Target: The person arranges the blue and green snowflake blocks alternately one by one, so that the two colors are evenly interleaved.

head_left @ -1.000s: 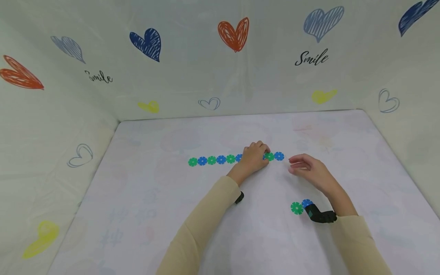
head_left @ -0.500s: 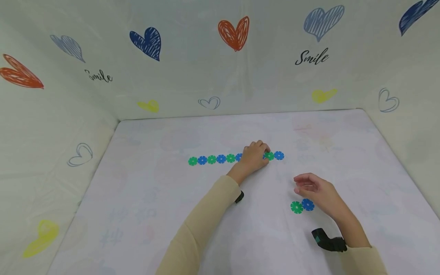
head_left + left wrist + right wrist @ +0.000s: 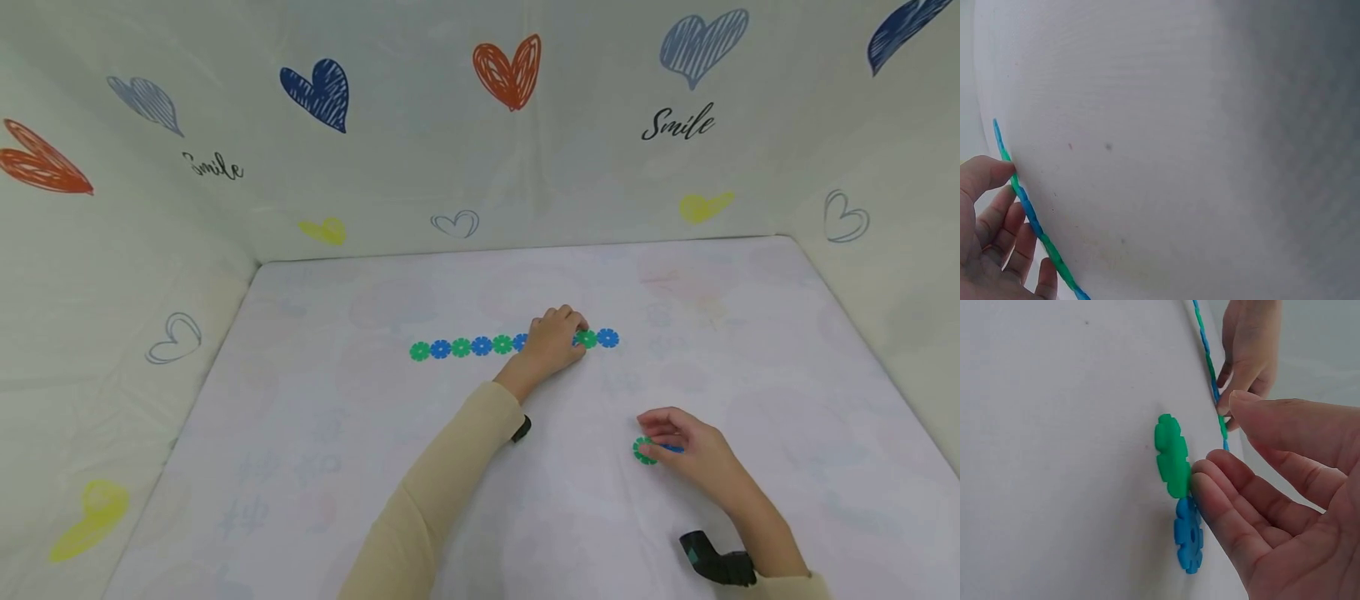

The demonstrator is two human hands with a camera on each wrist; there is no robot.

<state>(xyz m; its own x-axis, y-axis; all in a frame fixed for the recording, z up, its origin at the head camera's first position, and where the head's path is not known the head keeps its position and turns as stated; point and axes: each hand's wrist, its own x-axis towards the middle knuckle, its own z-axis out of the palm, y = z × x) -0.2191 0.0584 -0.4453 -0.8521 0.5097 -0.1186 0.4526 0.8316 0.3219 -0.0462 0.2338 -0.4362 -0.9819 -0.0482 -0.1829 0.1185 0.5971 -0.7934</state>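
Observation:
A straight row of green and blue snowflake discs (image 3: 461, 347) lies across the middle of the table, part of it hidden under my left hand (image 3: 551, 343). Thumb and index finger of that hand pinch the green snowflake disc (image 3: 586, 339) second from the row's right end; in the left wrist view they meet at the row's edge. Closer to me, my right hand (image 3: 697, 450) hovers over a separate pair: a green disc (image 3: 1172, 456) and a blue disc (image 3: 1189, 535), edge to edge. Its fingertips come close to the pair, the thumb held apart from the fingers.
The white table (image 3: 322, 450) is bounded by pale curtains (image 3: 420, 150) printed with hearts and "Smile". A black wrist camera mount (image 3: 717, 560) sits below the right wrist, and another (image 3: 522, 428) below the left.
My right hand has drawn back from the row's right end, down toward me, and now covers part of the loose pair. The left hand and the row have stayed put.

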